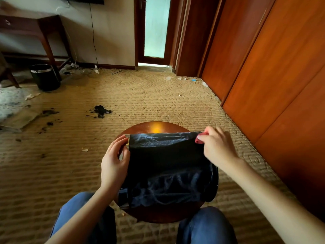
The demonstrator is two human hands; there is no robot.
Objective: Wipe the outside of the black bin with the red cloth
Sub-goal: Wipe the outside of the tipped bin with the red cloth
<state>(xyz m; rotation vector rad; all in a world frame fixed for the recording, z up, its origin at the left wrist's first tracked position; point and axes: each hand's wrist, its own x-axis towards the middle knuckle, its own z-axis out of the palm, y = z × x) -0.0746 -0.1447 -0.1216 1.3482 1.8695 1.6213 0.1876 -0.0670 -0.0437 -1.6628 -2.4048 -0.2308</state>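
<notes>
Tan ribbed carpet [158,95], strewn with scraps and dark stains, runs back to a frosted-glass door, with orange-brown wooden wardrobe panels [272,67] along the right. Just in front of the person's blue-jeaned knees stands a round, glossy brown wooden stool [154,126]. On it lies the black bin [167,155], a grainy-skinned cylinder with a silver metal rim. It is on its side with its mouth to the left, and grey dust streaks its upper face.

The left hand [114,161] curls its fingers round the rim end and steadies it. The right hand [216,147] sits at the bin's far right corner, fingers bunched tight on a small red cloth [199,139]. Most of the cloth is hidden in the fist, and only a fold shows against the bin's edge.

The bin looks light and stiff. Being round, it would likely roll on the polished stool top, so the rim seems the sound place to hold while rubbing. The cloth is soft and limp, and would probably wipe better spread flat under the palm than balled up.
</notes>
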